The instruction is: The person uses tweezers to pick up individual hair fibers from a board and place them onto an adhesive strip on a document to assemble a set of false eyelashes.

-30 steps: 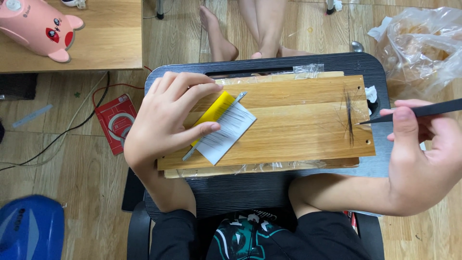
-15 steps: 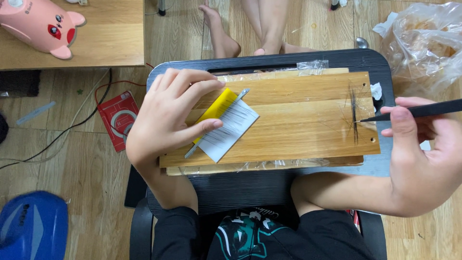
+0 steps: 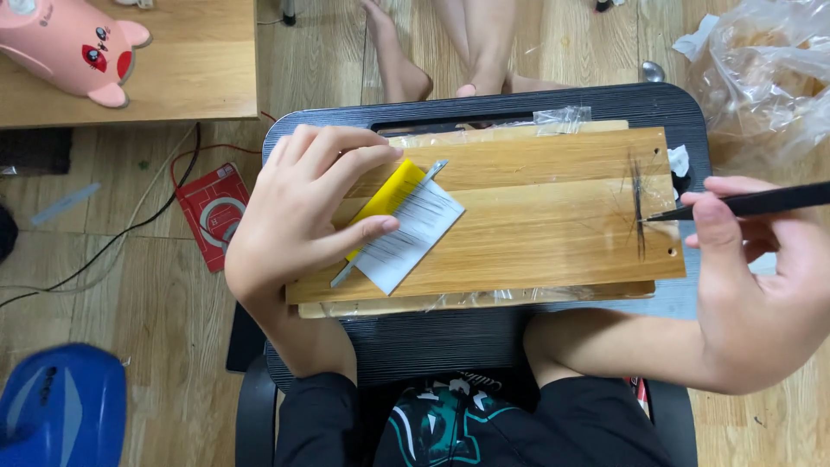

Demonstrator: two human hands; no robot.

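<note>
Lighting is even, bright and diffuse, apparently from overhead indoor sources; the exact origin cannot be determined. Shadows are soft and short: a faint one lies under the left hand point(image 3: 303, 216) on the wooden board point(image 3: 536, 216). Mild glare shows on the crumpled plastic bag point(image 3: 761, 69) at the upper right and on the clear wrap at the board's edge. Focus is adequate at centre; the right hand point(image 3: 761, 294) looks slightly soft. Straight lines bow a little near the frame edges.
</note>
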